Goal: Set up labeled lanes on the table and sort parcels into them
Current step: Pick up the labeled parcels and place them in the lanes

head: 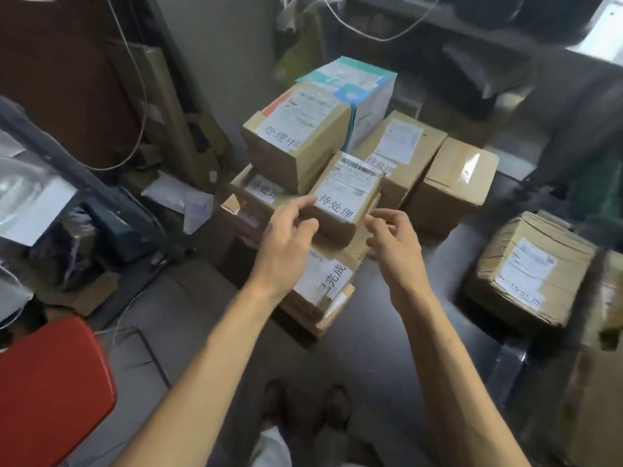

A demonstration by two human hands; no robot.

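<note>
Cardboard parcel (pixel 344 197) is lying between both hands, long axis running away. The left hand (pixel 286 234) grip is pinching its near-left corner. The right hand (pixel 392 239) is hovering half-open just right of it, holding nothing.

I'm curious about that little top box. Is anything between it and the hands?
Nothing visible. The left hand grips the small box at its left corner; the right hand is beside its right edge, with nothing between.
</note>
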